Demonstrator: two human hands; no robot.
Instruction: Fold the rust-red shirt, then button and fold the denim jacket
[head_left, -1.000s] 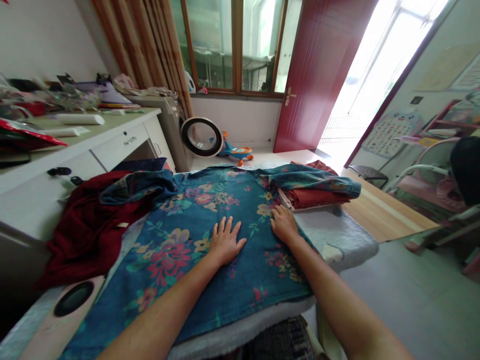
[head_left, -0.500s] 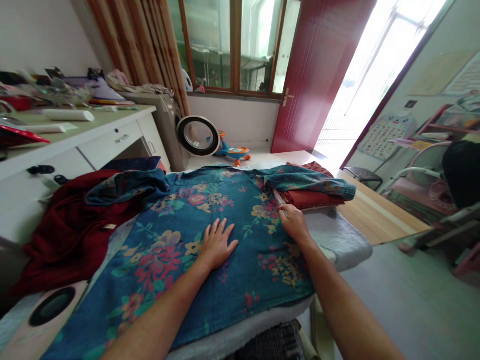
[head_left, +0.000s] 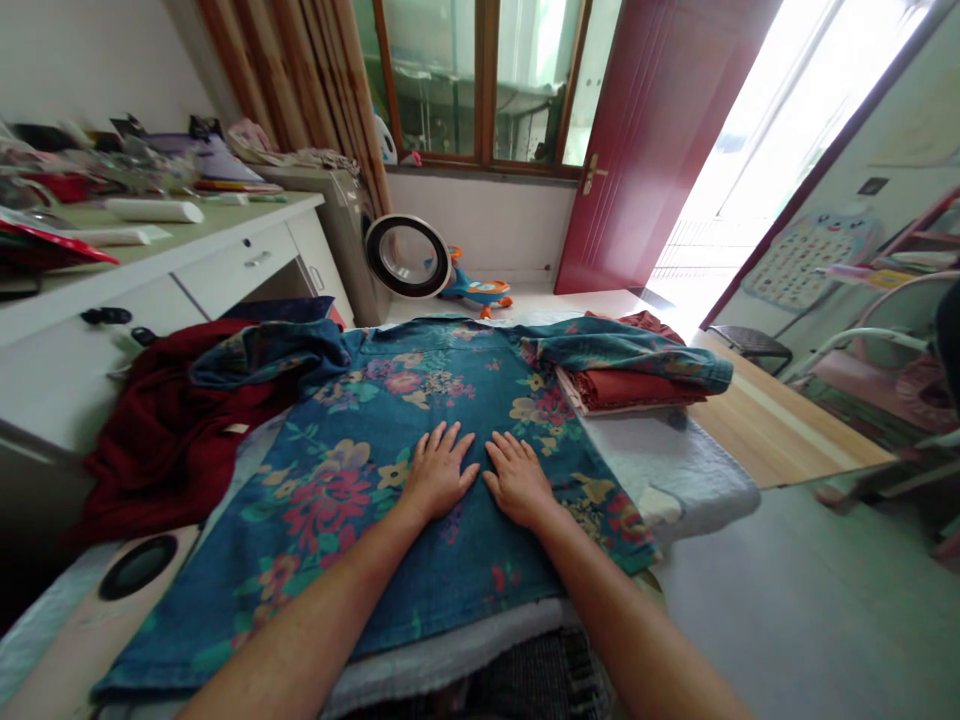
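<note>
A blue-green floral shirt (head_left: 420, 400) lies spread over a padded board (head_left: 637, 450), its collar end away from me and both sleeves out to the sides. My left hand (head_left: 441, 472) rests flat on the middle of the cloth, fingers spread. Beside it, my right hand (head_left: 519, 480) also lies flat, fingers stretched out, a small gap between the two. The right sleeve (head_left: 637, 350) crosses a folded rust-red cloth (head_left: 630, 390). The left sleeve (head_left: 270, 355) lies on a crumpled dark red garment (head_left: 172, 430).
To the left stands a white desk (head_left: 225, 265) with cluttered items on top. A round appliance door (head_left: 409, 257) hangs open beyond the board, near a blue-orange ride-on toy (head_left: 480, 290). A red door (head_left: 645, 150) stands open. A pinkish panel with a dark oval (head_left: 139, 567) lies lower left.
My right hand has let go of the shirt's right edge and moved left to lie flat beside my left hand. That edge now lies spread farther right. The view has shifted slightly.
</note>
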